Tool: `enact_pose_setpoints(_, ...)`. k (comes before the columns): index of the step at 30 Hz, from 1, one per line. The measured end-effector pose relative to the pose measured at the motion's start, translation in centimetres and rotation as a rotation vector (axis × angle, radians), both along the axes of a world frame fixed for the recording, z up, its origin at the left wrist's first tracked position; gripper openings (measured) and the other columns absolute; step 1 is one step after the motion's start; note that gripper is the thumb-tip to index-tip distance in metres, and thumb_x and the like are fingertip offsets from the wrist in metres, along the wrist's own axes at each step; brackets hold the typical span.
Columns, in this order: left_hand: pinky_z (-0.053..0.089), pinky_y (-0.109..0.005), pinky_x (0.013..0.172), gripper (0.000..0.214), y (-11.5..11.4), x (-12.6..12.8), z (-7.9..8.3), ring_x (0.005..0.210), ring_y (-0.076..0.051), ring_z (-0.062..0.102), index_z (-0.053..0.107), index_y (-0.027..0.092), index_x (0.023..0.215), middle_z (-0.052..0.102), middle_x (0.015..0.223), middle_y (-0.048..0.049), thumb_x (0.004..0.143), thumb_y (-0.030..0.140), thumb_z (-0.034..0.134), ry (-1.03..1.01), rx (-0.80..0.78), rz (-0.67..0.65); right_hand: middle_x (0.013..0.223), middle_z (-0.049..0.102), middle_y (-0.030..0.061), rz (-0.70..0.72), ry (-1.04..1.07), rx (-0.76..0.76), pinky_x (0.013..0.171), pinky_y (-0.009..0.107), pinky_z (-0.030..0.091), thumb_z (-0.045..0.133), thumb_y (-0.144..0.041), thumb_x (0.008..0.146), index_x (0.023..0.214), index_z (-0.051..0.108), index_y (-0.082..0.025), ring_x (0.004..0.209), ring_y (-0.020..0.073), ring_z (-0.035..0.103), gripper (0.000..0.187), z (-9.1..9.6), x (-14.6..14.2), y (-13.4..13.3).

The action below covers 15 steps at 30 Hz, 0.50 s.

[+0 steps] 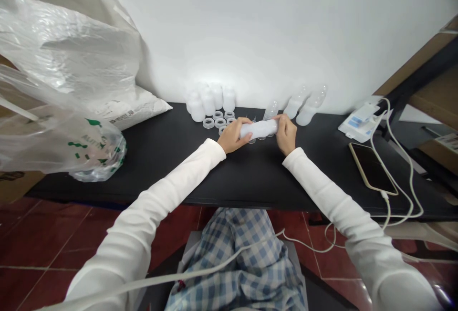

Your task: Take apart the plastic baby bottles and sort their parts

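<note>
A translucent white plastic bottle (258, 129) lies sideways between my two hands, just above the black table (171, 158). My left hand (233, 135) is wrapped round its left end. My right hand (286, 133) grips the right end, fingers curled at the neck. Behind the hands lie several clear plastic rings (217, 121) flat on the table, and a cluster of upright white bottles (209, 100) stands by the wall. More clear bottles (302, 106) lean against the wall to the right.
Large clear plastic bags (60, 87) fill the left end of the table. A phone (372, 168) on a white cable lies at the right, beside a white packet (359, 122). Red floor tiles and my checked trousers show below.
</note>
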State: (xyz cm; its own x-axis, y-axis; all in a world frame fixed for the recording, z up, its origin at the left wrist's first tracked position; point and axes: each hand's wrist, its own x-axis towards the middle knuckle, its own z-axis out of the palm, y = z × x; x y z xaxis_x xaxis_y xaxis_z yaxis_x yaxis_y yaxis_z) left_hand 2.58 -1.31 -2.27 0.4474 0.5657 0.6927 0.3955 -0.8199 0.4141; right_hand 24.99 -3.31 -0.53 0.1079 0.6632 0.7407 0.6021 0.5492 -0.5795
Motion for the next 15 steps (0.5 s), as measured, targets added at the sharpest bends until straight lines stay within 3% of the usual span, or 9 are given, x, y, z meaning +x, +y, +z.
enact_pose_setpoints(4, 0.049, -0.035, 0.081, 0.059, -0.6, 0.0, 0.5, 0.09, -0.021, 0.066, 0.056, 0.021, 0.103, 0.069, 0.102, -0.0085, 0.1, 0.067, 0.019, -0.175, -0.143, 0.068, 0.067, 0.064, 0.0044, -0.02, -0.116, -0.078, 0.062, 0.032, 0.04, 0.024, -0.06, 0.103, 0.076, 0.06, -0.021, 0.061, 0.0176, 0.058, 0.059, -0.8, -0.1, 0.0)
enact_pose_setpoints(9, 0.046, -0.035, 0.075, 0.061, -0.6, 0.3, 0.5, 0.079, -0.02, 0.061, 0.058, 0.022, 0.091, 0.068, 0.09, -0.0062, 0.099, 0.07, 0.021, -0.336, -0.242, 0.061, 0.062, 0.062, 0.0051, -0.071, -0.224, -0.089, 0.059, 0.031, 0.036, 0.023, -0.054, 0.104, 0.071, 0.059, -0.022, 0.056, 0.0174, 0.055, 0.058, -1.3, 0.0, -0.1)
enact_pose_setpoints(15, 0.047, -0.036, 0.075, 0.062, -0.7, 0.9, 0.5, 0.076, -0.019, 0.058, 0.058, 0.021, 0.082, 0.064, 0.083, -0.0055, 0.097, 0.071, 0.023, -0.491, -0.354, -0.002, 0.054, 0.056, 0.0047, -0.195, -0.398, 0.081, 0.056, 0.031, 0.033, 0.02, -0.044, 0.104, 0.071, 0.064, -0.021, 0.053, 0.0173, 0.051, 0.06, -1.6, 0.3, -0.2)
